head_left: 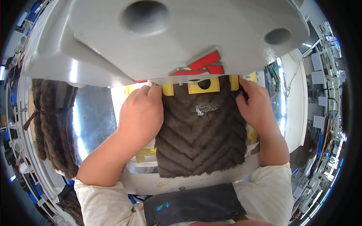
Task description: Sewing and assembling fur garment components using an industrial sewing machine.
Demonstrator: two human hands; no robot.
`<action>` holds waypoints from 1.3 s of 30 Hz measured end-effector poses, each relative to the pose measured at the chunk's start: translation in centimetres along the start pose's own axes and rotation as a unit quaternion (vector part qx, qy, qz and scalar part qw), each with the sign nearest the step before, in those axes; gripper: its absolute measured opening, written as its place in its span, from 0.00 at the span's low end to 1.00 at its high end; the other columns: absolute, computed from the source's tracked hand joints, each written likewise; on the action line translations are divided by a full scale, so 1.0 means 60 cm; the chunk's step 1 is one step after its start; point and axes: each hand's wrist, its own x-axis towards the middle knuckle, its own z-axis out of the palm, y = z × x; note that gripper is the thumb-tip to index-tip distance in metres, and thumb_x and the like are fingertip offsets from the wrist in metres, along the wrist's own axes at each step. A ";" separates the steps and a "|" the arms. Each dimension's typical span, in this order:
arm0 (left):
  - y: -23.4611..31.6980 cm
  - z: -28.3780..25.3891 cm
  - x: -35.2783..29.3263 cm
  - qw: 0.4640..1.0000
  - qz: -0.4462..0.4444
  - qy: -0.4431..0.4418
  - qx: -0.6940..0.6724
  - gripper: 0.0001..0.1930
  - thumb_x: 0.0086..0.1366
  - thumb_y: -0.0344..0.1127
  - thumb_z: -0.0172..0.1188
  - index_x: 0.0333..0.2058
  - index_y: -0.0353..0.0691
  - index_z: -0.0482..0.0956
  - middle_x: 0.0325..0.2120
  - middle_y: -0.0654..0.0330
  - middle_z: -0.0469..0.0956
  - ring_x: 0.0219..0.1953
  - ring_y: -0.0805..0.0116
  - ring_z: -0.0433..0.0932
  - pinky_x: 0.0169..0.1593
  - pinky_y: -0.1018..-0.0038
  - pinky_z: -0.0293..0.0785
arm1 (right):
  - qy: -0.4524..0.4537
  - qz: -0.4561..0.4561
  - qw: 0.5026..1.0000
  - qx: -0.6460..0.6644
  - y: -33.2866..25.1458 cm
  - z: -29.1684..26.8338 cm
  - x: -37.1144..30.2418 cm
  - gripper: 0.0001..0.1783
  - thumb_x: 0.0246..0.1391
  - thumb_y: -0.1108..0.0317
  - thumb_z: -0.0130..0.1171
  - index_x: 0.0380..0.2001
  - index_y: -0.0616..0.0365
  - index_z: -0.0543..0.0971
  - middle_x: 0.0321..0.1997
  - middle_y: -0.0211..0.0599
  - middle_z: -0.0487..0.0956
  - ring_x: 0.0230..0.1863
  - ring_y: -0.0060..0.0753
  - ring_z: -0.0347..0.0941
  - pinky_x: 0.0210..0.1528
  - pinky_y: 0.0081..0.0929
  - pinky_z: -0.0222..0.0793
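A dark brown fur panel (pixel 200 139) with a chevron pattern lies flat in front of me, its far end passing under a large grey machine head (pixel 181 41). My left hand (pixel 141 109) is closed at the panel's far left edge, its fingertips partly hidden. At the far right edge, my right hand (pixel 257 103) curls with thumb and index finger on the fur. Between them, a yellow plate (pixel 194 88) with a dark round hole sits over the fur. A crinkled clear scrap (pixel 205 108) rests on the pile.
The machine head overhangs both hands closely. Bundled brown fur strips (pixel 52 124), tied with a cord, lie at the left beside a shiny metal surface (pixel 96 116). Yellow tape (pixel 146 153) marks the bed by the panel. A white board (pixel 296 101) stands at right.
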 end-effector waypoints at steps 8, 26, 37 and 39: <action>-0.013 0.020 0.003 1.000 0.017 0.015 0.014 0.08 0.57 0.21 0.55 0.38 0.30 0.76 0.27 0.50 0.76 0.32 0.50 0.79 0.37 0.57 0.78 | -0.002 0.011 1.000 0.006 0.002 0.006 0.003 0.26 0.52 0.75 0.55 0.57 0.65 0.79 0.39 0.57 0.81 0.42 0.64 0.77 0.47 0.50 0.74; -0.058 -0.043 0.014 0.986 -0.127 0.096 0.054 0.12 0.65 0.36 0.60 0.42 0.35 0.84 0.36 0.45 0.81 0.41 0.43 0.81 0.49 0.52 0.77 | -0.016 0.043 0.999 -0.021 -0.006 -0.001 -0.003 0.25 0.55 0.71 0.56 0.56 0.65 0.80 0.46 0.58 0.83 0.50 0.62 0.78 0.55 0.51 0.73; -0.349 -0.223 -0.087 0.821 -0.344 0.217 0.401 0.12 0.63 0.35 0.56 0.43 0.40 0.79 0.43 0.51 0.80 0.47 0.48 0.80 0.50 0.52 0.74 | 0.033 -0.016 0.999 -0.003 0.014 0.003 0.000 0.25 0.54 0.69 0.55 0.56 0.65 0.80 0.45 0.61 0.82 0.49 0.63 0.78 0.53 0.53 0.73; -0.334 -0.241 -0.087 0.842 -0.436 0.025 0.316 0.19 0.63 0.43 0.62 0.48 0.37 0.81 0.51 0.45 0.81 0.56 0.44 0.79 0.58 0.52 0.74 | 0.031 -0.029 0.999 0.008 0.013 0.006 -0.001 0.25 0.54 0.69 0.55 0.56 0.64 0.80 0.44 0.61 0.82 0.49 0.63 0.79 0.53 0.53 0.74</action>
